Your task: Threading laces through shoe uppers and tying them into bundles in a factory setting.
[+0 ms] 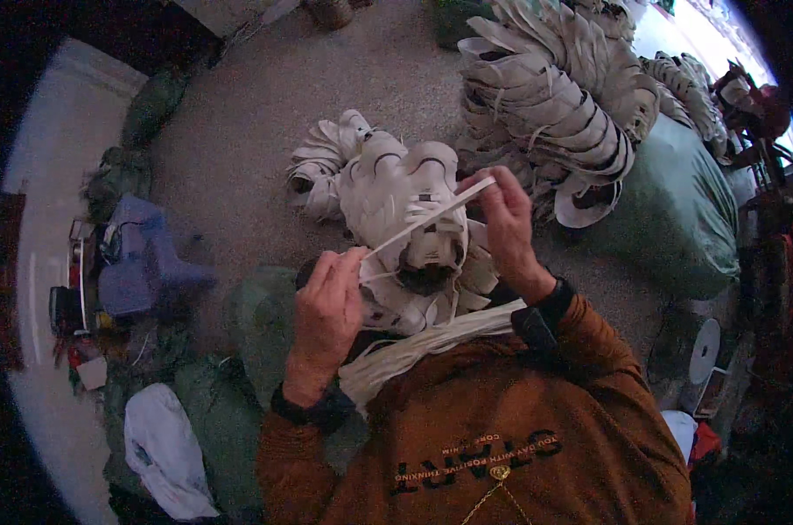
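1. So far, we judge the work well under way: large strung stacks of pale cut pieces lie far right over a green sack, while a smaller bundle of pale pieces sits in front of us, between our hands, apparently being tied.
2. We also see a sheaf of loose white strips lying across our lap, near the chest, which suggests more tying remains.
3. Our left hand is raised, its fingers pinched shut on the near end of a white strip.
4. Our right hand is lifted farther off and pinches the strip's far end, so the strip runs taut on a slant over the bundle.
5. Both hands are apart, joined only by that strip; wrists are bent inward, forearms rising from the near edge.
6. Leftward, a blue stool stands on the floor.
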The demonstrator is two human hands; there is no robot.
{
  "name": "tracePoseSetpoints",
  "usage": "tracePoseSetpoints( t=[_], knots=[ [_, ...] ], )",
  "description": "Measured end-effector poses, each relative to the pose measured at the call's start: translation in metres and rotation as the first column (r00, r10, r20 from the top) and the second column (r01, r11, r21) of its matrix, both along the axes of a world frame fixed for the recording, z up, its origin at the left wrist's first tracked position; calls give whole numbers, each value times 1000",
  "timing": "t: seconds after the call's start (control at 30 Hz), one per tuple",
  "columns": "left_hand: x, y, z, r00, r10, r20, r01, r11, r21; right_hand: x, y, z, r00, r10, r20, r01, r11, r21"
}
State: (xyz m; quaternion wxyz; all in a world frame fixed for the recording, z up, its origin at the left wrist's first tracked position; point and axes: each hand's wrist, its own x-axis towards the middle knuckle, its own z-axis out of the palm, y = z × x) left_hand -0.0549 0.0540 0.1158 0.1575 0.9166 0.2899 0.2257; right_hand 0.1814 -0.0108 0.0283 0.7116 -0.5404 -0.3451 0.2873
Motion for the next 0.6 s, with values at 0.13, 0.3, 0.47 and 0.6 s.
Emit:
tracePoseSetpoints(
  t=[0.13, 0.3, 0.47, 0.6],
  knots=[
    [4, 8, -20, 999, 49, 23, -46, 993, -112, 14, -9, 8, 992, -37, -121, 42, 998, 41],
    [16, 22, -46, 995, 75, 59, -65, 985, -161, 28, -21, 20, 972, -70, -226, 91, 992, 82],
    [28, 31, -60, 997, 69, 31, -69, 998, -12, 35, -29, 16, 948, -71, -309, 98, 993, 72],
    [37, 33, -58, 970, 215, 112, -98, 772, -629, 50, -35, 9, 983, 4, -182, -6, 1000, -9]
  ],
)
